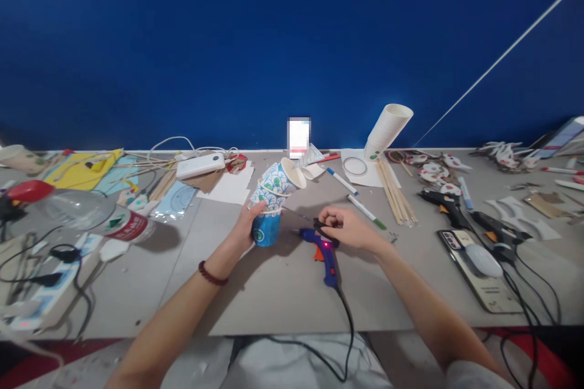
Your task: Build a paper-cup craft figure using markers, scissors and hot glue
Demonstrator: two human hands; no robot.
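My left hand is wrapped round a blue-and-white patterned paper cup construction, several cups joined and bent over at the top with a white cup mouth facing right. My right hand is closed on black-handled scissors. Their thin blades point left at the cups' side; whether the tips touch or enter the paper I cannot tell. Just below my right hand lies a blue glue gun with an orange trigger and a lit red light, its black cord running off the table's front edge.
A tilted stack of white paper cups leans at the back, beside wooden sticks and markers. To the right lie a phone and black glue guns. On the left are a plastic bottle and a power strip.
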